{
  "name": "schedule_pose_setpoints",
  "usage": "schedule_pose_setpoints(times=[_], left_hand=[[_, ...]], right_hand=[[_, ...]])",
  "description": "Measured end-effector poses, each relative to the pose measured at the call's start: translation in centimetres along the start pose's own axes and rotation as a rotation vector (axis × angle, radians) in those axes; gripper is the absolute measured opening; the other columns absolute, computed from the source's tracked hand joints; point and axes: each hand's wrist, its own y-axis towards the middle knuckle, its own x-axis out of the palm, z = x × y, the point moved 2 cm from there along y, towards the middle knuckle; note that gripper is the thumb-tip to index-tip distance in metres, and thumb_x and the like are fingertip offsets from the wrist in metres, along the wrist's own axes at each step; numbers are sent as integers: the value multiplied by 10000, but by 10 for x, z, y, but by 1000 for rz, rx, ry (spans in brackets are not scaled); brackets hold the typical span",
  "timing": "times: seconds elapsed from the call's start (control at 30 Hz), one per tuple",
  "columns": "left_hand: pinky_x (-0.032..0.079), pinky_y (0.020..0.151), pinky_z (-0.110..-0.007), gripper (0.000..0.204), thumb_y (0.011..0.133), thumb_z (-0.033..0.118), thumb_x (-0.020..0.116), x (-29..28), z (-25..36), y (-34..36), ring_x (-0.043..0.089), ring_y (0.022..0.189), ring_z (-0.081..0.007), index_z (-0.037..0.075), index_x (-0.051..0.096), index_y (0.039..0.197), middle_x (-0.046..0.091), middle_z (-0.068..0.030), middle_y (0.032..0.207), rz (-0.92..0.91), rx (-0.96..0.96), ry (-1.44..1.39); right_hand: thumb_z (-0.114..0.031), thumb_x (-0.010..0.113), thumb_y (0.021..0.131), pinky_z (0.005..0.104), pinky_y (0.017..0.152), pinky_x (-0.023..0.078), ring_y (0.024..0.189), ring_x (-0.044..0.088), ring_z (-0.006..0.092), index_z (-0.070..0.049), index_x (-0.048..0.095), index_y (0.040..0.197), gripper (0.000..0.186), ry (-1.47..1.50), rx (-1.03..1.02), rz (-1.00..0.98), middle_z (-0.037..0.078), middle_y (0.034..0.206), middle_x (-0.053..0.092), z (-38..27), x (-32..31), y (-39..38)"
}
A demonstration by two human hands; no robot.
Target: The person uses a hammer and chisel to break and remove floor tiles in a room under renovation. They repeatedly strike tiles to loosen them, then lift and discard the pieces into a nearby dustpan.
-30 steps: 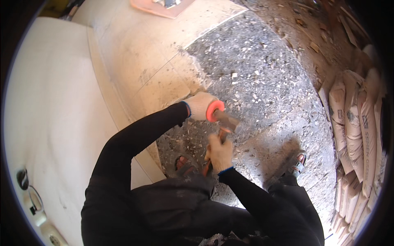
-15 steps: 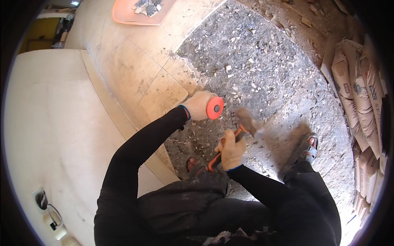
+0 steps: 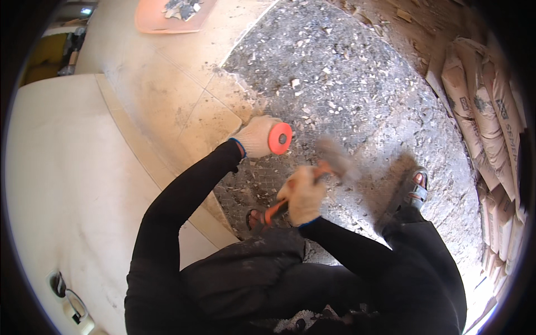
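Left hand [image 3: 255,137], in a cream knit glove, is closed round a chisel [image 3: 276,143] just behind its round orange-red guard; struck end faces up, tip hidden from view. Right hand [image 3: 306,196], also gloved, is wrapped firmly round the orange-and-black handle of a hammer [image 3: 276,212], nearer and to the right; the hammer head is motion-blurred and apart from the chisel. Beneath both: rough grey floor [image 3: 268,64] strewn with pale chips. Cream tiles [image 3: 212,120] adjoin on the left, their edge broken near the left hand. Far left: orange tray [image 3: 153,25] holding rubble [image 3: 180,10]. Right: stacked bags [image 3: 474,100].
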Motion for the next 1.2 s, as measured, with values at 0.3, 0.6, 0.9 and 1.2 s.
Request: schedule_pose_setpoints(times=[0.3, 0.6, 0.9, 1.2], left_hand=[[557, 919, -508, 281, 859, 253, 820, -3, 4, -3, 690, 1063, -422, 87, 732, 1067, 737, -169, 1066, -30, -24, 25], [569, 929, -505, 253, 888, 286, 781, -4, 6, -1, 712, 1063, -401, 106, 736, 1061, 744, -151, 1063, -6, 24, 4], [573, 900, -478, 251, 886, 191, 783, -16, 24, -14, 699, 1045, -385, 80, 736, 1107, 736, -153, 1066, 116, 14, 83], [571, 877, -492, 208, 892, 148, 761, -17, 24, -24, 700, 1016, -396, 60, 743, 1080, 735, -158, 1030, 172, -78, -6]], right_hand=[[-285, 637, 1059, 361, 482, 491, 493, 505, 131, -60, 540, 916, 284, 58, -172, -18, 52, 727, 570, -13, -1, 8], [-264, 669, 1044, 354, 477, 500, 489, 491, 118, -56, 536, 963, 261, -252, 172, -109, 42, 729, 553, 6, -7, -1], [-254, 647, 1055, 354, 472, 497, 503, 507, 132, -43, 540, 997, 243, -254, 264, -194, 42, 734, 542, 5, 9, -7], [-226, 577, 1094, 392, 564, 530, 522, 524, 158, -87, 535, 941, 211, 35, -191, -6, 17, 695, 535, -20, 7, -4]])
